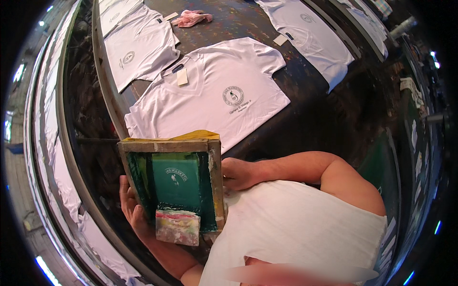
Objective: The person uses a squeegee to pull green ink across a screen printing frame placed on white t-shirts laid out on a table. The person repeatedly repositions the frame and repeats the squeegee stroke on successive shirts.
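I hold a wooden screen-printing frame (214,183) upright at lower centre, with green mesh and a pale logo stencil. A paint-smeared block (177,229) is at its lower edge, and something yellow shows behind its top. My left hand (133,209) grips its left side, fingers bent along the edge. My right hand (238,172) is closed at its right side, fingertips partly hidden. Just beyond the frame, a folded white V-neck T-shirt (245,121) lies on the dark printing table (312,51), with a round dark logo on the chest and a blank tag at the collar.
More printed white T-shirts lie at the back left (143,50) and back right (317,50), near a pink crumpled rag (192,19). A long metal rail (99,62) runs down the left side, with white cloth (67,176) beyond it. My white-clad torso (296,229) fills the lower right.
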`<act>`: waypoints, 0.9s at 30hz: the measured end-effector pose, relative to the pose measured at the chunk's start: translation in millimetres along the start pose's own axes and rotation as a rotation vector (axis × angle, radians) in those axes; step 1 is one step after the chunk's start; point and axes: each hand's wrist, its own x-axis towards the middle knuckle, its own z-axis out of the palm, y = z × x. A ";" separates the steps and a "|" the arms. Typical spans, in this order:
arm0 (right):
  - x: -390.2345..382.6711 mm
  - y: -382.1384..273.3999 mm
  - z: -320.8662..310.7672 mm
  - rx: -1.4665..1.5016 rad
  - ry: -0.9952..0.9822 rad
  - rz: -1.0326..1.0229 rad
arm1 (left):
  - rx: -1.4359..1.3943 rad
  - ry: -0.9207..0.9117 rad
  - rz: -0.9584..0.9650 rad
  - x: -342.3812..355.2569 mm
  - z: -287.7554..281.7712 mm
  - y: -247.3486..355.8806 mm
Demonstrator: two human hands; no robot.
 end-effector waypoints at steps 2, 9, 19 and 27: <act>2.3 3.8 -13.6 0.039 -0.045 0.008 | -0.005 0.031 -0.003 -9.0 4.3 -3.0; 2.8 5.8 -78.2 0.063 -0.241 0.050 | 0.029 0.162 0.060 -29.0 51.7 -12.8; 101.3 82.6 -374.1 -1.078 0.379 -0.286 | 0.111 0.444 0.064 -120.7 103.5 -31.4; 261.7 134.5 -533.3 -1.172 0.581 0.230 | 0.212 0.933 0.081 -271.0 144.0 -62.9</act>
